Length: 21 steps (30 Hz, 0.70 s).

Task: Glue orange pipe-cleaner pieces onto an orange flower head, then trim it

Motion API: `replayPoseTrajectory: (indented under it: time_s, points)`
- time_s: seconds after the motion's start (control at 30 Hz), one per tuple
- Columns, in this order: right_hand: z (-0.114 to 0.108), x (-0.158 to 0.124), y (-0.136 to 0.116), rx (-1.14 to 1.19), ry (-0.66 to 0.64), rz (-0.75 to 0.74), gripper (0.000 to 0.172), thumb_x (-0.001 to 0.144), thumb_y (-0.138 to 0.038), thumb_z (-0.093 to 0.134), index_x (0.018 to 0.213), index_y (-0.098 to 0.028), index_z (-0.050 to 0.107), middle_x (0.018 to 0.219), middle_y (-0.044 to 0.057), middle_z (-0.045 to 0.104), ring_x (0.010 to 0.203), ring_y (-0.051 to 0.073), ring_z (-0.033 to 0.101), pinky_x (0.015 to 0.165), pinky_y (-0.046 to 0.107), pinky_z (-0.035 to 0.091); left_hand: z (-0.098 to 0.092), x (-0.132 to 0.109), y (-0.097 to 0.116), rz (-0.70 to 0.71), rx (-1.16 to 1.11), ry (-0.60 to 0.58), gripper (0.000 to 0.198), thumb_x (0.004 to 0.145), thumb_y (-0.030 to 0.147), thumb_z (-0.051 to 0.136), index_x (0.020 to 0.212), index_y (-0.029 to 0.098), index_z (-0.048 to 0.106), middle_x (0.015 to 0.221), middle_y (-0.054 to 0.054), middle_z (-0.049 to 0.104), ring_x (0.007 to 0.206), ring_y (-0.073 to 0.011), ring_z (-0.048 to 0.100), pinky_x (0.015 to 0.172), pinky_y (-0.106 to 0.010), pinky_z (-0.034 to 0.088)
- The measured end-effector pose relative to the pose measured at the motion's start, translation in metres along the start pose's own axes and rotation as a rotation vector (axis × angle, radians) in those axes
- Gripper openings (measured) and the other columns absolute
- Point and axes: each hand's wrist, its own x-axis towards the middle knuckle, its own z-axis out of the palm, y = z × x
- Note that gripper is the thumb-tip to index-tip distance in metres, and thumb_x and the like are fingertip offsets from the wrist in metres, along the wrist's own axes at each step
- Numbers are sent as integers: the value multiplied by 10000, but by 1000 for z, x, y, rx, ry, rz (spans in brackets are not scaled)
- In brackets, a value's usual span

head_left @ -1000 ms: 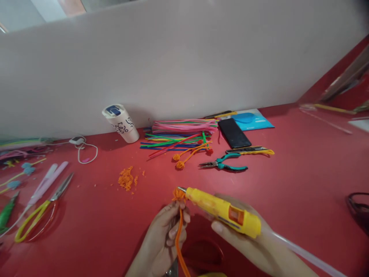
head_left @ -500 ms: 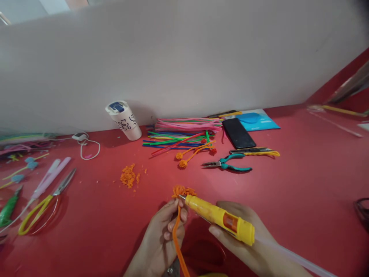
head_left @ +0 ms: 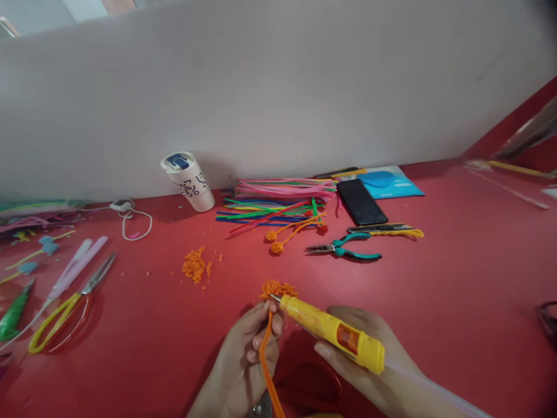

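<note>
My left hand (head_left: 246, 354) is closed around an orange pipe cleaner stem (head_left: 266, 363) that carries a fuzzy orange flower head (head_left: 276, 288) at its top. My right hand (head_left: 369, 363) grips a yellow glue gun (head_left: 333, 332) with an orange window. Its metal tip touches the stem just under the flower head. A clear glue stick trails back from the gun over my right wrist.
On the red table lie teal-handled pliers (head_left: 343, 249), a black phone (head_left: 361, 202), a bundle of coloured pipe cleaners (head_left: 278, 200), a white paper cup (head_left: 189, 181), orange fluff scraps (head_left: 194, 265), and yellow-handled scissors (head_left: 65, 307) at left. A white wall stands behind.
The glue gun's tip has dropped from the top of the flower head to just beneath it. Over the last half second almost nothing moved.
</note>
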Motion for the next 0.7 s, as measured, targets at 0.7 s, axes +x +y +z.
replayPoseTrajectory:
  time_s: [0.7]
  points:
    - [0,2,0,16,-37,16,290,864,-354,460,618,-201,479,555,-19,536,474,105,495,454,216,348,-3,-1,1,-8,-8,-48,537,955,96,109,714,46,587,515,-44,573,263,15,435,273,-42,307]
